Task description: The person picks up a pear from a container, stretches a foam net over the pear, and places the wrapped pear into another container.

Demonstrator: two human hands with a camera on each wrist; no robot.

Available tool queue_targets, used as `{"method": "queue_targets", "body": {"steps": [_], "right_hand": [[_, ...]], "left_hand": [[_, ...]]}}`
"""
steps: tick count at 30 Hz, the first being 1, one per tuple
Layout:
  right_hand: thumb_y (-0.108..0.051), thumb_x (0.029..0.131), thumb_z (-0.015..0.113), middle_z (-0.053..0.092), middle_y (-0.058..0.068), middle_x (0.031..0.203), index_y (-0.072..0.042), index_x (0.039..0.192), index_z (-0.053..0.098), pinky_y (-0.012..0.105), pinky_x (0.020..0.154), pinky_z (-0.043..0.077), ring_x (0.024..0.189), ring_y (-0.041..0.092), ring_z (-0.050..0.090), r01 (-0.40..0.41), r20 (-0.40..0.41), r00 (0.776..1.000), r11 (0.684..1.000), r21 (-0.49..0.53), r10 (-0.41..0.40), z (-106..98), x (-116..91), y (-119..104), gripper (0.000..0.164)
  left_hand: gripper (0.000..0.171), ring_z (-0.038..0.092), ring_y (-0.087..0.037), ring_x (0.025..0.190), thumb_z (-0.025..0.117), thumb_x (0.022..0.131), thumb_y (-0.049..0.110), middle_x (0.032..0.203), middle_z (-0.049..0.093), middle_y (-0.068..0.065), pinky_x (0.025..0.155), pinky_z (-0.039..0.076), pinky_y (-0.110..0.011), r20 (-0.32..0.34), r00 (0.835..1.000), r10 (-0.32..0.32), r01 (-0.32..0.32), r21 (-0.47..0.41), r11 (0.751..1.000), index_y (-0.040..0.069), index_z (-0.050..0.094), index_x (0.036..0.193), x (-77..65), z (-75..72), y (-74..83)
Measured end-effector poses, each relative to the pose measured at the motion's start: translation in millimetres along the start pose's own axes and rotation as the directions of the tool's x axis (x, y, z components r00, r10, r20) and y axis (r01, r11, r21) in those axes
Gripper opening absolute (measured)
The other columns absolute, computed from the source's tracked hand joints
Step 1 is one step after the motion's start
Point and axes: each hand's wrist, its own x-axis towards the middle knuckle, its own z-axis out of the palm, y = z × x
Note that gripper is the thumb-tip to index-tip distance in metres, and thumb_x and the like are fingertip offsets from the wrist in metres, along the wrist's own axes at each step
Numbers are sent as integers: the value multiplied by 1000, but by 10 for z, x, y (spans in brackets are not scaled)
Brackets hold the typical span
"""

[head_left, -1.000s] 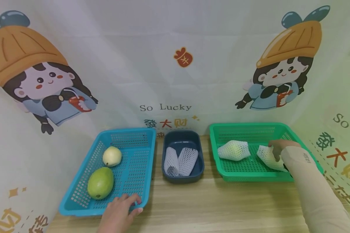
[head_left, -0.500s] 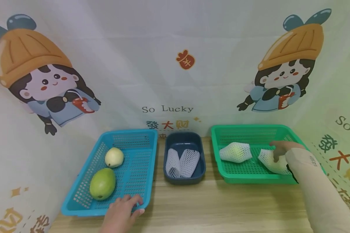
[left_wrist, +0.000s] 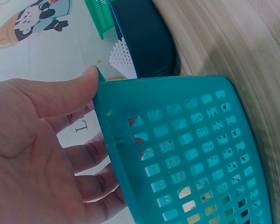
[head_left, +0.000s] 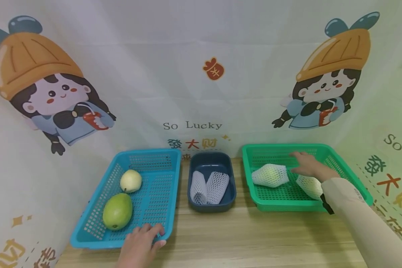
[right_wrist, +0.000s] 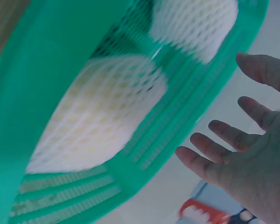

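My left hand (head_left: pixel 140 243) holds the near right corner of the blue basket (left_wrist: pixel 168 95), fingers over the rim and thumb at its edge. In that basket lie a large green fruit (head_left: pixel 117 211) and a pale yellow pear (head_left: pixel 131 181). My right hand (head_left: pixel 309 165) is open above the green basket (head_left: pixel 289 204), fingers spread and holding nothing. Below it, a pale fruit in a white foam net (right_wrist: pixel 100 112) lies on the right side, partly hidden by the wrist in the head view. Another netted fruit (head_left: pixel 270 175) lies on the left side.
Between the two baskets stands a dark blue bin (head_left: pixel 211 208) with two white foam nets (head_left: pixel 217 187) in it. A printed cloth (head_left: pixel 147 74) hangs behind and along the sides. The wooden table (head_left: pixel 238 234) runs in front of the baskets.
My right hand has risen off the right netted fruit and moved left with its fingers opening out. The left hand keeps its place on the blue basket; the head view shifted slightly.
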Motion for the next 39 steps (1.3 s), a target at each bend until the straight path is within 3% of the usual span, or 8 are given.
{"method": "queue_targets", "body": {"steps": [12,18,27,35,39], "right_hand": [[-14,89,60,33,37,135,6,136,34,66,93,34,120,59,31,149,-36,988,989,13,-148,114,-73,-570,57],[-16,87,63,40,33,131,4,134,38,60,93,39,119,53,39,226,0,974,974,23,-226,251,-220,-799,57],[-18,84,68,54,24,123,1,126,50,47,87,48,110,39,54,259,48,965,966,-24,-257,473,-490,-939,50],[-10,77,73,59,7,90,-11,103,61,34,62,47,77,24,54,300,-103,943,942,-149,-316,649,-707,-928,28],[-9,76,74,56,2,82,-15,96,62,29,52,41,70,20,50,245,-185,941,948,-205,-283,721,-750,-956,24]], "left_hand": [[17,51,-19,80,69,80,29,87,58,1,68,43,-43,6,1000,-8,8,11,1000,26,56,90,15,5,12],[17,53,-21,82,69,80,29,88,59,1,70,43,-44,3,1000,-10,10,10,1000,26,57,90,11,8,19],[17,52,-20,80,70,79,29,86,57,1,68,43,-43,-16,1000,-13,13,9,1000,26,56,89,-5,22,24],[17,53,-21,81,69,80,30,87,58,1,69,43,-44,-7,1000,-11,11,12,1000,26,56,91,-8,17,14],[17,53,-20,82,69,80,30,88,58,1,70,43,-44,-1,1000,-16,16,3,1000,26,57,91,-9,14,20]]}}
